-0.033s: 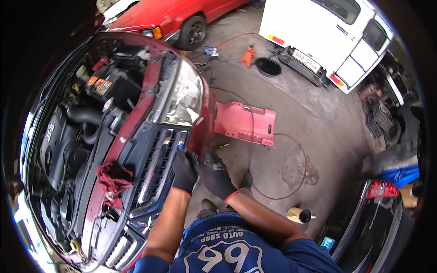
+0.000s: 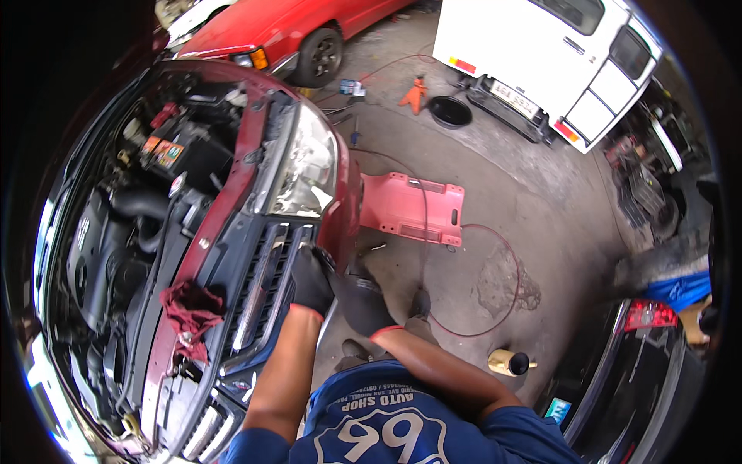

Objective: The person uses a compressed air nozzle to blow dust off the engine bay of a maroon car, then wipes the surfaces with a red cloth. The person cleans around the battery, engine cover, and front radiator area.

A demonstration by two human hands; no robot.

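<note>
My left hand (image 2: 311,284), in a black glove with a red cuff, is at the right side of the chrome-barred grille (image 2: 259,294) of a dark red car. Its fingers look curled in, and what they may hold is hidden. Close beside it, my right hand (image 2: 363,303) wears a matching glove; motion smears its fingers. Above both hands is the car's clear headlight (image 2: 307,162). A crumpled dark red rag (image 2: 191,309) lies on the front edge of the open engine bay, left of the grille.
A pink creeper board (image 2: 417,210) lies on the floor beyond my hands, a hose (image 2: 516,271) looping near it. Farther off are an orange jack stand (image 2: 415,94), a black basin (image 2: 450,112) and a white van (image 2: 533,54). A tan can-like container (image 2: 506,362) and a black car (image 2: 618,394) are at right.
My right hand has dropped slightly and its fingers are more blurred. A small blue spot by my left fingertips no longer shows. The whole view has shifted a little.
</note>
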